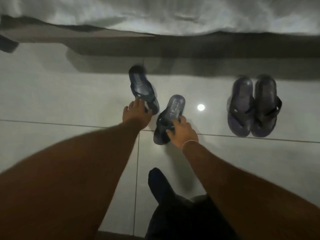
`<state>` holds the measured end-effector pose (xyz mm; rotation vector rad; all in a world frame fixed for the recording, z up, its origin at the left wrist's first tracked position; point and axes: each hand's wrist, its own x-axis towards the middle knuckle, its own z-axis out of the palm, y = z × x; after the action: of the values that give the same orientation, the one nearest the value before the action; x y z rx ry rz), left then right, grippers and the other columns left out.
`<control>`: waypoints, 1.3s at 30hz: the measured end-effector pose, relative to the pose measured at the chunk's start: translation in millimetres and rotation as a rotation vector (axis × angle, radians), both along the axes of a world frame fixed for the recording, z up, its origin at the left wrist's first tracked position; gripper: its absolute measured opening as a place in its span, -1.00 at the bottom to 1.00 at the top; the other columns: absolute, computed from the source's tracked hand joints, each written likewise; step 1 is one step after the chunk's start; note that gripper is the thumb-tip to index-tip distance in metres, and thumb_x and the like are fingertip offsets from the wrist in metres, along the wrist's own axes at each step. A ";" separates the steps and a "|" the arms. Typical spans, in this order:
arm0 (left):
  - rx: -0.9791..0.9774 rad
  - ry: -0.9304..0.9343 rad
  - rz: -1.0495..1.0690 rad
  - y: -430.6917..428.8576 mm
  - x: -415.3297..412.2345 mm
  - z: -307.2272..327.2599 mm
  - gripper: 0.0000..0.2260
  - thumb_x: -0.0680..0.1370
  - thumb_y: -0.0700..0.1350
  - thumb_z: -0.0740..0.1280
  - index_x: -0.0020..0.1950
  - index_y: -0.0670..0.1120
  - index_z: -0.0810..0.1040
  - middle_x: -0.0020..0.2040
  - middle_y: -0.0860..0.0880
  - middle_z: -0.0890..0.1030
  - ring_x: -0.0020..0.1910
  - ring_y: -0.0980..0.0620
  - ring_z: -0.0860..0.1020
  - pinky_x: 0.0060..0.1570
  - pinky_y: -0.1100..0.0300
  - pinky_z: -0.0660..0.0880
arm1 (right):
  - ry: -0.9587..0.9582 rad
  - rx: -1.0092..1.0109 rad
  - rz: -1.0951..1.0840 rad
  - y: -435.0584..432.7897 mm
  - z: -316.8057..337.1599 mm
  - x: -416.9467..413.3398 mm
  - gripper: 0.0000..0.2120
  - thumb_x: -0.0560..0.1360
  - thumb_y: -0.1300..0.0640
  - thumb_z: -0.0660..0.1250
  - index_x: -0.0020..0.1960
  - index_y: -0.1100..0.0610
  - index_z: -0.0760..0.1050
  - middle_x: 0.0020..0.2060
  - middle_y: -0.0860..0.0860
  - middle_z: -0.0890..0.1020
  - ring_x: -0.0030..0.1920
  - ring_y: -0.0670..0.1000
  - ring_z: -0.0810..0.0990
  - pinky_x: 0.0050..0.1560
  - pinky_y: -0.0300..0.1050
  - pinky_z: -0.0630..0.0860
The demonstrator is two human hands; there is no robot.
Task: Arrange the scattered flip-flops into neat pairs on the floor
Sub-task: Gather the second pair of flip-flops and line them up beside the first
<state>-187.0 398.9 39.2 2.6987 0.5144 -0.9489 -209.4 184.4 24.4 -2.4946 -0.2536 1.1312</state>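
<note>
Two dark flip-flops lie apart in the middle of the tiled floor. My left hand (pixel 136 114) grips the toe end of the left flip-flop (pixel 141 85), which is blurred and points away at a slant. My right hand (pixel 182 131) holds the strap part of the right flip-flop (pixel 173 110), whose heel points away and to the right. A neat pair of dark flip-flops (pixel 253 104) stands side by side, touching, on the floor at the right.
A bed with a white sheet (pixel 155 14) and a dark base (pixel 190 47) runs across the back. A lamp's reflection (pixel 200 107) shines on the glossy tiles between the flip-flops. My dark-clothed leg (pixel 166 196) is at the bottom. A dark object (pixel 7 44) lies far left.
</note>
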 end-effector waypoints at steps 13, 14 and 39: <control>-0.127 -0.010 -0.048 13.5 62.0 -100.4 -0.39 0.62 -0.07 0.44 0.62 -0.13 0.29 0.59 -0.26 0.36 0.52 -0.38 0.38 0.48 -0.29 0.41 | -0.198 -0.118 -0.068 12.1 -98.5 13.3 -0.36 0.55 -0.25 0.42 0.48 0.09 0.39 0.50 0.14 0.33 0.38 0.24 0.39 0.25 0.14 0.58; -0.136 -0.015 -0.056 9.3 57.8 -97.4 -0.40 0.62 -0.10 0.43 0.61 -0.12 0.31 0.59 -0.24 0.36 0.51 -0.36 0.39 0.47 -0.29 0.42 | -0.205 -0.117 -0.073 7.8 -97.7 19.4 -0.37 0.55 -0.23 0.42 0.47 0.09 0.39 0.51 0.14 0.31 0.39 0.24 0.38 0.26 0.15 0.58; -0.151 -0.084 -0.217 -67.1 10.5 -100.2 -0.53 0.59 -0.13 0.43 0.49 0.01 0.43 0.51 -0.07 0.51 0.34 -0.20 0.58 0.23 -0.22 0.62 | -0.221 0.045 0.034 -65.0 -118.0 60.1 -0.42 0.56 0.20 0.47 0.52 0.08 0.34 0.71 0.08 0.06 0.66 0.22 0.19 0.53 0.20 0.41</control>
<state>-176.5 331.9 -61.0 2.6801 0.1285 -0.8820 -149.3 119.4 -93.5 -2.5842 -0.3796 0.8513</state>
